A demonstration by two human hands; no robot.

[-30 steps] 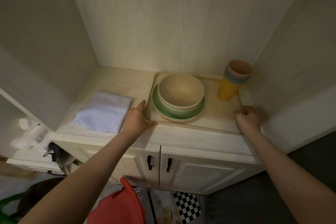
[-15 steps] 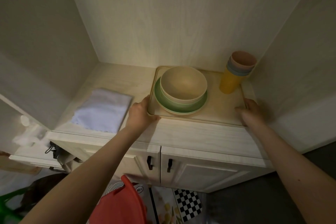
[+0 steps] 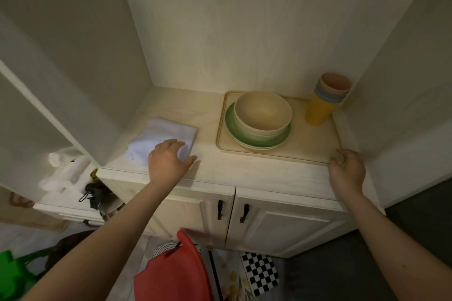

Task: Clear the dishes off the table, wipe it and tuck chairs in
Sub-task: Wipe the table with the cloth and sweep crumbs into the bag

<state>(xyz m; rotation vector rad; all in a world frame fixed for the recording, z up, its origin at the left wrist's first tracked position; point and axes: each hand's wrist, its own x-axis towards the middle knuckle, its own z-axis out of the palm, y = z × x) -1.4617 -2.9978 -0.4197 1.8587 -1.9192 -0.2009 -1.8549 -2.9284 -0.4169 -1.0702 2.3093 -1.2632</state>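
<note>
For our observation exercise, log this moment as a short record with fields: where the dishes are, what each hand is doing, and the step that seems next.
Tray: on the cabinet counter
On tray: beige bowl on green plate; stacked cups
Left hand: fingers spread over the white cloth
Right hand: loosely curled at the tray's near right corner, holding nothing
Likely next: pick up the cloth to wipe the table
</note>
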